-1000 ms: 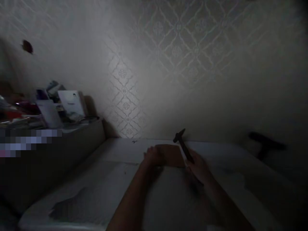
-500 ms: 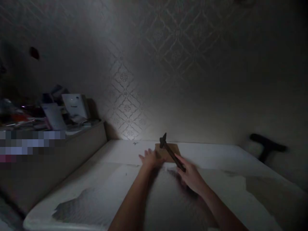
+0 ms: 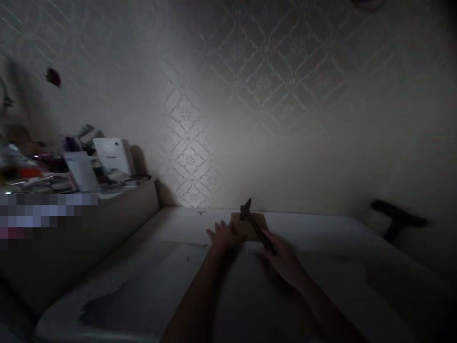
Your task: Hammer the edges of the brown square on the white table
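The room is dim. My right hand (image 3: 282,259) is closed round the handle of a small dark hammer (image 3: 254,221), whose head points up and to the left over a brown wooden block (image 3: 255,224). That block lies on a white table (image 3: 321,233) near the patterned wall. My left hand (image 3: 223,236) rests at the block's left edge with its fingers spread; whether it touches the block I cannot tell.
A low cabinet (image 3: 107,214) stands to the left, its top crowded with white boxes (image 3: 112,157) and other clutter. A dark T-shaped object (image 3: 396,221) lies at the table's far right. Grey worn patches mark the table's near left part (image 3: 107,305).
The hammer swung from right of the block to over its left part, then stayed about there. My left hand shifted slightly left and its fingers spread. The view brightened a little.
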The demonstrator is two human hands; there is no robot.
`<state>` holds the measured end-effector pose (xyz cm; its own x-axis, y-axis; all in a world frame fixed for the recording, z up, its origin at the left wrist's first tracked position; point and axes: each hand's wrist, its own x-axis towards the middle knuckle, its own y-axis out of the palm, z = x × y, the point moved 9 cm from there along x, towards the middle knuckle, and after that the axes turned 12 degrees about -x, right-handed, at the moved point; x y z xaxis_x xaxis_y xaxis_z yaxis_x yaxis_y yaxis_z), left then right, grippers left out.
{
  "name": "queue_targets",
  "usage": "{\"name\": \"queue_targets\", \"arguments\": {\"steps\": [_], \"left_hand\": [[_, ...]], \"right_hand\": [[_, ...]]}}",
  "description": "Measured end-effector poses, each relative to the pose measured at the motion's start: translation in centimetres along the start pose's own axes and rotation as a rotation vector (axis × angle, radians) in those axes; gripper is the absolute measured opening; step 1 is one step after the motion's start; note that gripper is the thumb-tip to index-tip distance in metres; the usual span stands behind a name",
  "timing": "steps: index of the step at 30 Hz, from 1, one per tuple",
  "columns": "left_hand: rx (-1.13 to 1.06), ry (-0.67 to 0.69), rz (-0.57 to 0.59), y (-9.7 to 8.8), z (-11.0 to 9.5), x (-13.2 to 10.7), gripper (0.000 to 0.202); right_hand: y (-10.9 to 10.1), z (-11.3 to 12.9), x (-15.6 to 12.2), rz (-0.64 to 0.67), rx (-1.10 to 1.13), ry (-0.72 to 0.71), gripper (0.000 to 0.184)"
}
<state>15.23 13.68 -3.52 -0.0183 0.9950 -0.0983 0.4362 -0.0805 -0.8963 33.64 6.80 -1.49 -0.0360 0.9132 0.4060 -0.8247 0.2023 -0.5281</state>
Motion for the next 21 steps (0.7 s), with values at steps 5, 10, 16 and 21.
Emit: {"name": "queue_targets", "arguments": {"steps": [5, 10, 16, 21], "left_hand": [[-0.002, 0.007, -0.004, -0.05, -0.09, 0.03, 0.089], [-0.008, -0.008, -0.006, -0.11, -0.02, -0.02, 0.09], [-0.001, -0.012, 0.006, -0.18, -0.21, -0.22, 0.088], [-0.001, 0.0, -0.002, -0.17, -0.24, -0.2, 0.088]], "right_hand": [[0.27, -0.67, -0.02, 0.036, 0.037, 0.077, 0.054], [0.3, -0.54, -0.05, 0.042, 0.053, 0.076, 0.056], [0.16, -0.31, 0.01, 0.019, 0.037, 0.035, 0.052], [0.04, -0.11, 0.01, 0.005, 0.046, 0.011, 0.05]]}}
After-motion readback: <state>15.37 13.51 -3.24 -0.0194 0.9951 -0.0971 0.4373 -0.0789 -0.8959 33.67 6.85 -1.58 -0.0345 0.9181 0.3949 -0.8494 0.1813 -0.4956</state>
